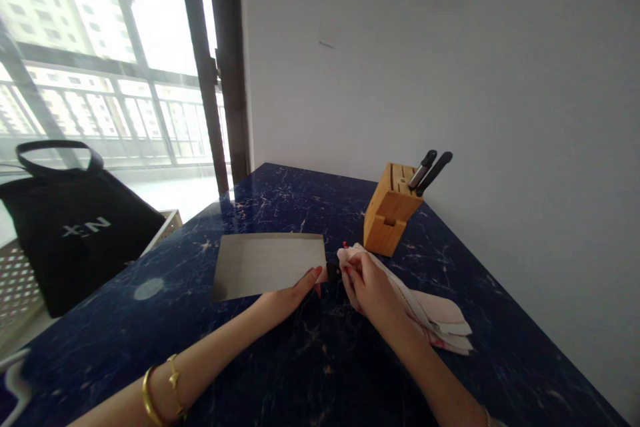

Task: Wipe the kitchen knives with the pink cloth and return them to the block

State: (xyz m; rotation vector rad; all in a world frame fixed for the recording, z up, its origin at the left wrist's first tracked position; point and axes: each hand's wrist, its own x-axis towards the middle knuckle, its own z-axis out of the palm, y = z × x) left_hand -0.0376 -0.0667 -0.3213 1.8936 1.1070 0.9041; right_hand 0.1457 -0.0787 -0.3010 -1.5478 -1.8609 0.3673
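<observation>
A broad cleaver (270, 263) is held over the dark blue marbled table, its wide steel blade pointing left and its black handle (333, 272) to the right. My left hand (303, 285) is closed on the heel of the blade, close to the handle. Pinched in my right hand (366, 280) is a pale pink and white cloth (440, 315), gathered around the end of the handle. The rest of the cloth trails to the right under my right forearm. Part of the handle is hidden by the cloth and fingers.
Just beyond my right hand stands a wooden knife block (387, 210) with two black-handled tools in its slots. A black bag (85, 227) rests beside the table at left, near a glass door. A grey wall borders the table's far and right sides.
</observation>
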